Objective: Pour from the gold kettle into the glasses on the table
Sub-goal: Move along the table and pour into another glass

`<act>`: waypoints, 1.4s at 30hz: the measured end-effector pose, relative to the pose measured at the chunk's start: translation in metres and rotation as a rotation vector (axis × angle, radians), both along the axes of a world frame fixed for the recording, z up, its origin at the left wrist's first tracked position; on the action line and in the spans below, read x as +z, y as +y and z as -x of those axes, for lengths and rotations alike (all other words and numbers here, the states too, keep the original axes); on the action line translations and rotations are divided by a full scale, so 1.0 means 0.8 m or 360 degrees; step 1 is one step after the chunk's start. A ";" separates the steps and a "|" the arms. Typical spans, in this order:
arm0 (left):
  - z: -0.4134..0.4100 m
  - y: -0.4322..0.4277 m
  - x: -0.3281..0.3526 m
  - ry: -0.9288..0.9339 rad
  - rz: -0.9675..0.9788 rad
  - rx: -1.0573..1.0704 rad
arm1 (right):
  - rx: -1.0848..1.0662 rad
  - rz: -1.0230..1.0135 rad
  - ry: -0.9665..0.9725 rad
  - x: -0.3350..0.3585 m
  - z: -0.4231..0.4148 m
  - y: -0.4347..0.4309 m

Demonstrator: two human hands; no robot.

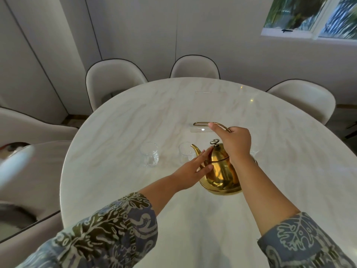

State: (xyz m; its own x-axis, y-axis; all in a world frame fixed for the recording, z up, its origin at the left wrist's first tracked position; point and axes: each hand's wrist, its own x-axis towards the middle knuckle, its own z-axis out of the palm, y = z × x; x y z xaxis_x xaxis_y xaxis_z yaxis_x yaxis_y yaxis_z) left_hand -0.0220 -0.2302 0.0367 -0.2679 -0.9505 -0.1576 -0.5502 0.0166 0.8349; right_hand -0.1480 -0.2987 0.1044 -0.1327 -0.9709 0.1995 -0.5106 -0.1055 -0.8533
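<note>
— While the gold kettle stands upright on the marble table, which hand has it?
— The right hand is curled around its handle; the left hand, fingers flat and together, rests against its side.
— And the glasses?
— Left glass apart; second glass just beyond the spout

Soft daylight from the window, glare spots on the table, blurred, warped edges.

kettle: 1 | glasses: 3 | chairs: 5
</note>
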 end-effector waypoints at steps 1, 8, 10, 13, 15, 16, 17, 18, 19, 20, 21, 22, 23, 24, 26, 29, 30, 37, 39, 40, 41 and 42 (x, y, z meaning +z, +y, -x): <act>0.000 -0.001 0.000 0.0023 -0.0018 0.0006 | 0.0011 -0.0004 0.0047 0.001 -0.002 -0.002; 0.004 -0.003 0.003 0.0205 -0.0095 0.0064 | 0.0072 -0.0027 0.0263 0.014 -0.016 -0.013; 0.005 -0.006 0.003 0.0234 -0.0087 0.0082 | 0.0062 -0.0043 0.0308 0.016 -0.018 -0.017; 0.007 -0.009 0.005 0.0262 -0.0097 0.0084 | 0.0066 -0.0075 0.0359 0.020 -0.020 -0.023; 0.007 -0.011 0.008 0.0287 -0.0107 0.0087 | 0.0075 -0.0081 0.0388 0.022 -0.021 -0.025; 0.007 -0.012 0.009 0.0303 -0.0112 0.0090 | 0.0081 -0.0082 0.0398 0.023 -0.021 -0.026; 0.007 -0.012 0.010 0.0320 -0.0119 0.0091 | 0.0086 -0.0081 0.0406 0.024 -0.022 -0.027; 0.008 -0.012 0.011 0.0340 -0.0124 0.0092 | 0.0090 -0.0079 0.0416 0.025 -0.022 -0.028; 0.009 -0.012 0.012 0.0360 -0.0127 0.0091 | 0.0091 -0.0079 0.0431 0.025 -0.022 -0.028; 0.010 -0.012 0.012 0.0378 -0.0128 0.0090 | 0.0092 -0.0079 0.0449 0.026 -0.022 -0.029; 0.011 -0.012 0.012 0.0392 -0.0129 0.0092 | 0.0092 -0.0080 0.0464 0.027 -0.022 -0.029; 0.013 -0.012 0.012 0.0406 -0.0130 0.0095 | 0.0091 -0.0084 0.0477 0.027 -0.022 -0.030; 0.014 -0.013 0.013 0.0419 -0.0131 0.0100 | 0.0093 -0.0091 0.0490 0.028 -0.021 -0.031; 0.016 -0.012 0.013 0.0434 -0.0132 0.0103 | 0.0096 -0.0098 0.0507 0.029 -0.021 -0.032; 0.019 -0.012 0.013 0.0468 -0.0134 0.0114 | 0.0098 -0.0110 0.0536 0.029 -0.021 -0.034; 0.022 -0.012 0.014 0.0489 -0.0130 0.0124 | 0.0100 -0.0120 0.0567 0.029 -0.020 -0.037; 0.023 -0.012 0.014 0.0493 -0.0132 0.0125 | 0.0102 -0.0123 0.0581 0.029 -0.020 -0.038; 0.027 -0.010 0.022 0.0560 -0.0127 0.0127 | 0.0130 -0.0117 0.0645 0.033 -0.021 -0.044; 0.027 -0.010 0.023 0.0569 -0.0122 0.0135 | 0.0127 -0.0123 0.0659 0.035 -0.023 -0.044; 0.027 -0.010 0.023 0.0575 -0.0125 0.0142 | 0.0132 -0.0127 0.0662 0.035 -0.024 -0.044; 0.027 -0.010 0.023 0.0579 -0.0128 0.0149 | 0.0139 -0.0131 0.0667 0.035 -0.024 -0.044; 0.027 -0.009 0.023 0.0584 -0.0129 0.0154 | 0.0148 -0.0134 0.0671 0.036 -0.025 -0.044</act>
State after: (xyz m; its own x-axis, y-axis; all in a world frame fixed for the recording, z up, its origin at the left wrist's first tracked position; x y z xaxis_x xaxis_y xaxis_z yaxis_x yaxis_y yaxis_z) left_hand -0.0435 -0.2376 0.0551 -0.2298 -0.9626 -0.1437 -0.2105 -0.0950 0.9730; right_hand -0.1280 -0.3337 0.1330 0.0319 -0.9900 0.1373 -0.8077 -0.1065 -0.5799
